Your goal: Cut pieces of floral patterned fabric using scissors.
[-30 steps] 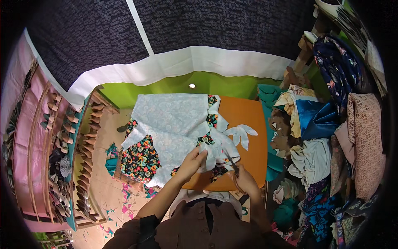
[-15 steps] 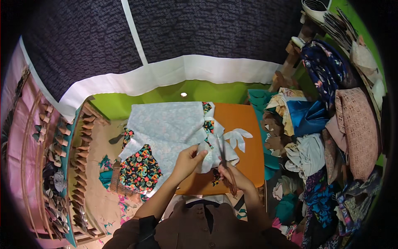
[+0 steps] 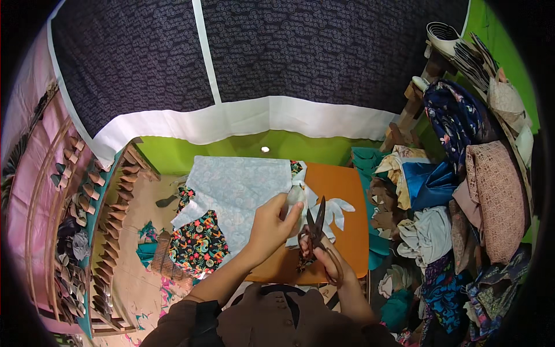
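Since the earlier frame, the left hand [image 3: 273, 226] has shifted toward the cloth's far edge, and the scissors [image 3: 315, 229] have gone from nearly closed to blades spread apart. The left hand pinches a pale piece [image 3: 295, 199] between thumb and fingers, above the right part of the patterned cloth [image 3: 240, 185]; whether that piece is still joined to the cloth is hard to make out, as the hand covers much of it. The right hand [image 3: 328, 260] grips the scissors by their handles, the tips pointing away from the body. The cloth lies mostly pale side up on the orange tabletop [image 3: 351, 248], its black floral face turned up at the left, where it hangs past the tabletop's edge. A white leaf-shaped cutout [image 3: 341, 211] rests on the tabletop, right of the scissors. Farther right are heaped fabrics [image 3: 429, 228], while a rack [image 3: 92, 277] of shoe-shaped forms [image 3: 110, 246] stands at the left.
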